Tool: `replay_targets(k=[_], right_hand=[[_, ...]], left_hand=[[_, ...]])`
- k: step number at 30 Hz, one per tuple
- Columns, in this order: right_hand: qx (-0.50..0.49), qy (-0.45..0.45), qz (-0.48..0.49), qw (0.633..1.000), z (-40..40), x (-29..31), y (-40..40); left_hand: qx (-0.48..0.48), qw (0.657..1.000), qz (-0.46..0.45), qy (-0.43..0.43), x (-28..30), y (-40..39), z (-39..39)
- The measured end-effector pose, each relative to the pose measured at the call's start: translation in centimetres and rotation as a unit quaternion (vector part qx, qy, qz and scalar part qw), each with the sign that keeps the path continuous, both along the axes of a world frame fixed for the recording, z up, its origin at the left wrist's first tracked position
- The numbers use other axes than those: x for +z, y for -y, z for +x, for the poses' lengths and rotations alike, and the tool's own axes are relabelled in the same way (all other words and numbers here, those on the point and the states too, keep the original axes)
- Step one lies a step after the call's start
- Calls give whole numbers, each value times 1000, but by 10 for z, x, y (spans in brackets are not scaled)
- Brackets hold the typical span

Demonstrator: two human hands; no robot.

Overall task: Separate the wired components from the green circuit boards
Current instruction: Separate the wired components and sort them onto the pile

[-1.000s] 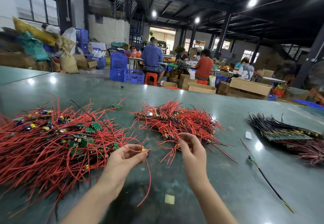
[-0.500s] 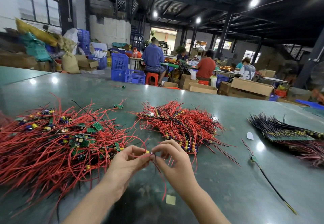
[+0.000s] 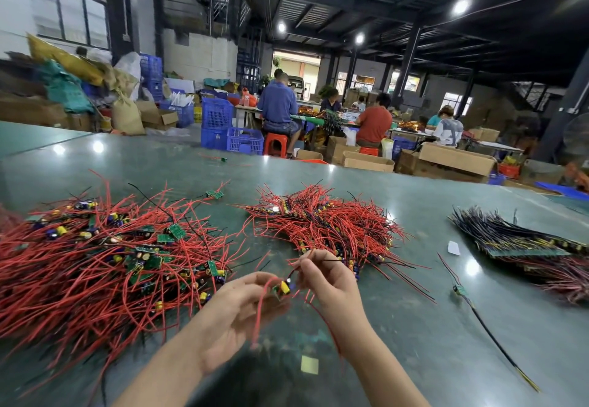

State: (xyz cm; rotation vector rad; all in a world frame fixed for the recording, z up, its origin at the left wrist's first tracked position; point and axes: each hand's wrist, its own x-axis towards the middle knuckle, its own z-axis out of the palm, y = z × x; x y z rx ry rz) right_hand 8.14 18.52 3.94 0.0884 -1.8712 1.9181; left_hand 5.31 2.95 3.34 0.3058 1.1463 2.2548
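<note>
Pinching small board [image 3: 276, 292] in left hands [image 3: 237, 314] | right hands [image 3: 325, 282] pinching its wire [image 3: 318, 261] | cardboard boxes [image 3: 457, 159] contents unseen

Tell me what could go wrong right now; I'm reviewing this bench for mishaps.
The left hand and right hand pinch one small board in mid-air; if it snaps free suddenly, it may fly off. Its dangling red wire could snag the unsorted pile, or the freed part could land there.

No legible text, labels or numbers anywhere.
</note>
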Motion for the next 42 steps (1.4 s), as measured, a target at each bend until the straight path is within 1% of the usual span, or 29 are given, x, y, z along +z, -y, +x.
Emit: replay_targets(k=[3,6,10,13,15,16,17,18,20,21,22,23,24,25,27,29,30,32,36,38,40,42], right_hand=[[42,-15,46,998,5,3,3],[58,-19,69,996,8,4,5],[58,-6,129,990,8,6,4],[73,-4,210,975,11,6,2],[48,-36,262,963,12,6,1],[32,-42,269,962,12,7,1],[17,-36,253,967,11,8,1],[9,-17,209,978,10,9,0],[29,36,46,998,9,10,0],[60,63,-51,995,8,9,0],[95,85,-140,982,7,9,1],[119,99,-205,967,7,8,2],[133,105,-237,957,7,7,3],[142,105,-244,954,7,8,4],[146,88,-228,958,7,10,5],[151,75,-212,963,8,11,7],[151,74,-202,965,8,11,7],[159,76,-199,964,8,9,6],[190,83,-262,943,10,8,5],[181,82,-274,941,9,9,7],[144,80,-242,956,6,7,10],[117,86,-218,965,4,5,11]], left_hand=[[-43,997,-55,26,2,1,1],[-89,993,-76,14,0,2,3],[-94,993,-67,6,-4,2,2],[-98,993,-60,9,-5,-1,7],[-68,993,-97,-17,-7,-5,9],[-50,991,-121,-35,-7,-7,9],[-37,988,-140,-50,-6,-8,9],[-30,987,-147,-59,-5,-9,8],[-28,991,-115,-63,-1,-10,7],[-31,994,-89,-64,1,-9,8],[-35,995,-65,-66,3,-9,9],[-38,996,-49,-68,4,-9,10],[-34,996,-47,-69,5,-9,10],[-21,996,-54,-68,5,-10,11],[43,991,-97,-87,3,-11,10],[99,970,-164,-147,1,-11,9],[111,960,-186,-178,0,-11,9],[112,950,-193,-217,0,-9,9],[94,950,-170,-244,1,-7,5],[91,944,-173,-265,1,-6,4],[112,918,-213,-315,0,-2,1],[148,879,-262,-371,-2,2,-2]])
